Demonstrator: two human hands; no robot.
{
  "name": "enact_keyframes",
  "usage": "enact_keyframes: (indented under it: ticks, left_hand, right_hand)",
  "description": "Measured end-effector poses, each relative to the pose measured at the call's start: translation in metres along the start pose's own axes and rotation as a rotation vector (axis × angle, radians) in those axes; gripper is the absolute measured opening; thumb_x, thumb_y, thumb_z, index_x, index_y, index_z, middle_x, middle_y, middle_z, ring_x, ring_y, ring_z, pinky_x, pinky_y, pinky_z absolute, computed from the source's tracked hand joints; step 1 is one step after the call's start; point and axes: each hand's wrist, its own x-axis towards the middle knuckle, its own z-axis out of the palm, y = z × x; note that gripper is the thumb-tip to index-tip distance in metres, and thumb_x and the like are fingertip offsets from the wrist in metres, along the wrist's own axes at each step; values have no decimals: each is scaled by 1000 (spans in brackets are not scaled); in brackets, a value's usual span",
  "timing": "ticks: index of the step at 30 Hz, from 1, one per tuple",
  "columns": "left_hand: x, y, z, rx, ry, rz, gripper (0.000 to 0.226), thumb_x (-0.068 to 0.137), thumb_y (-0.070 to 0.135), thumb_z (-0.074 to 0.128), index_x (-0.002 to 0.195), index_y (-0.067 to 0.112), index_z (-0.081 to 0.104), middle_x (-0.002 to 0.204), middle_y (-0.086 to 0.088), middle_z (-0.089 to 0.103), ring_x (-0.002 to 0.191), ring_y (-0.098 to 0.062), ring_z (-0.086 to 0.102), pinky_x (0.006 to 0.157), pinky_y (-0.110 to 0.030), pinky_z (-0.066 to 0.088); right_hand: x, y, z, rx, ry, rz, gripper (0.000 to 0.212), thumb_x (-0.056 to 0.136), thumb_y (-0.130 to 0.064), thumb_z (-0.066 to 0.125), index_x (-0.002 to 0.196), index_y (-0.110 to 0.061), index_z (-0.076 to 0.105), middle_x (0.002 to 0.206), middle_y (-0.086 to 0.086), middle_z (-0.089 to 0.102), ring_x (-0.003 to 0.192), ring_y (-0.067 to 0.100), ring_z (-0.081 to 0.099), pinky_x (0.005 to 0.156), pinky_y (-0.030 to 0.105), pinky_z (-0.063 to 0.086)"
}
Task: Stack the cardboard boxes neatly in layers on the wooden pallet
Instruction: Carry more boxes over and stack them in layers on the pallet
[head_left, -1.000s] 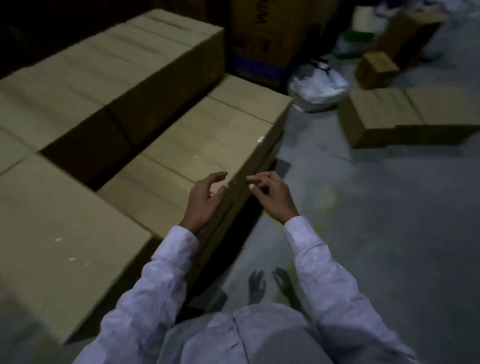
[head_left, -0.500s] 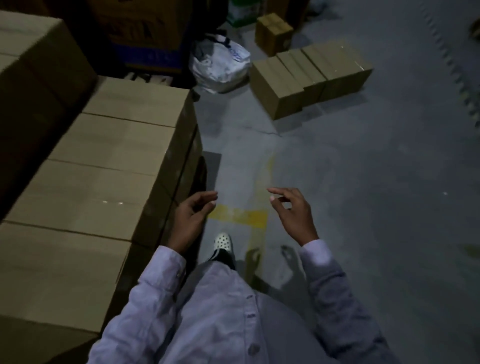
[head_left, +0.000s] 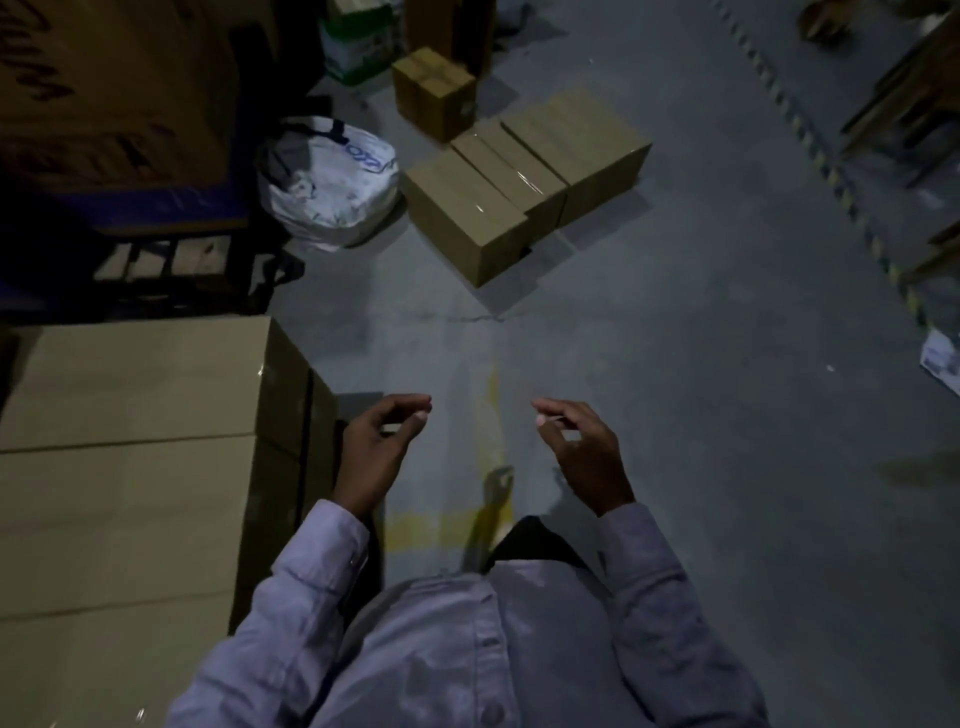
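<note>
Nearest the camera, a pale buttoned shirt (head_left: 441, 654) is seen, with both sleeves stretched forward over the grey floor (head_left: 701, 415). The left hand (head_left: 379, 447) is held in the air just beside the near corner of the stacked cardboard boxes (head_left: 130, 467). Its fingers (head_left: 410, 402) are loosely curled toward the thumb, and nothing is held in them. The right hand (head_left: 584, 452) is held at the same height, apart from the left, with its fingers (head_left: 556, 408) likewise loosely bent and nothing gripped. Between and below the hands, a worn yellow marking (head_left: 493, 395) is painted on the floor. The stacked cardboard boxes fill the lower left of the view, their tops set flush side by side with straight seams between them; what they rest on is hidden. Farther off, a row of three cardboard boxes (head_left: 524, 176) is placed on the floor, touching one another. A smaller box (head_left: 434, 88) is set just behind them. A crumpled white bag (head_left: 327, 182) lies beside the left end of the row. At the far left, a large printed carton (head_left: 104, 93) is raised on a dark slatted base (head_left: 171, 265). A green and white box (head_left: 358, 47) is seen at the top, and a striped line (head_left: 831, 171) runs along the floor at the right.
</note>
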Motion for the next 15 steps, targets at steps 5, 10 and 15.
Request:
enact_keyframes:
  ticks: [5,10,15]
  left_hand:
    - [102,-21,27,13,2,-83,17,100,11,73,113,20,80,112,3,81,110,-19,74,86,-39,59]
    - [230,-24,65,8,20,-200,18,99,9,73,107,24,81,107,0,81,103,-17,76,80,-35,53]
    - [376,42,103,2,4,-144,16,101,14,72,108,26,79,108,-3,81,98,-15,75,74,-31,55]
  right_hand:
    - [102,35,-2,17,3,86,22,104,-15,72,122,-24,80,117,-6,73,99,0,69,89,14,51]
    - [252,63,-12,14,-74,148,20,102,-19,73,118,-31,79,118,-2,76,99,9,70,89,23,53]
    - [423,42,-46,-42,-34,117,20,103,-25,71,122,-29,78,122,0,75,103,14,70,97,30,56]
